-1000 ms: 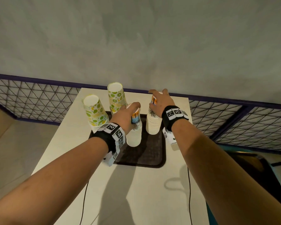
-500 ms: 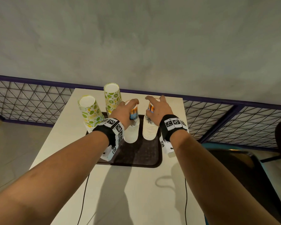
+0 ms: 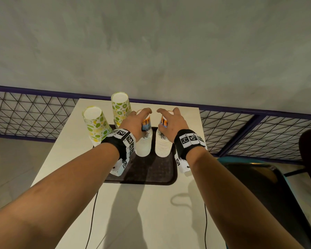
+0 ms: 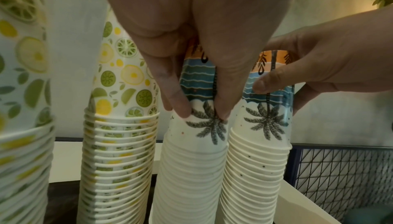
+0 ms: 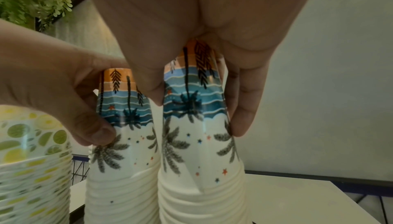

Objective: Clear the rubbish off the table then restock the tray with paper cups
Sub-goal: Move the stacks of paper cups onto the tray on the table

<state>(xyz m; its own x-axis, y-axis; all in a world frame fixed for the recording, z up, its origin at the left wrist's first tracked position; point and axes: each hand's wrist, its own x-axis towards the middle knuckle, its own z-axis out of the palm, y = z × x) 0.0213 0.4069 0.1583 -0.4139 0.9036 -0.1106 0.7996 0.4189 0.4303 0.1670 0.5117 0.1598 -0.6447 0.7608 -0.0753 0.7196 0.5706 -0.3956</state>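
Note:
Two upside-down stacks of palm-print paper cups stand side by side on the dark brown tray (image 3: pixel 151 174). My left hand (image 3: pixel 138 121) grips the top of the left palm stack (image 3: pixel 143 145) from above, fingers curled round it (image 4: pixel 201 111). My right hand (image 3: pixel 171 121) grips the top of the right palm stack (image 3: pixel 162 147) the same way (image 5: pixel 197 115). Two lemon-and-lime cup stacks (image 3: pixel 95 124) (image 3: pixel 120 106) stand at the tray's left and far-left. The tray's far edge is hidden behind the stacks.
The tray sits on a white table (image 3: pixel 151 212) against a grey wall. A wire-mesh fence (image 3: pixel 34 115) runs behind the table on both sides. Two thin cables (image 3: pixel 92 212) lie on the near tabletop. A dark chair (image 3: pixel 258 186) stands to the right.
The right palm stack has come nearer and leftwards, so it now stands level with and close beside the left one. Both hands keep their grips on the stack tops.

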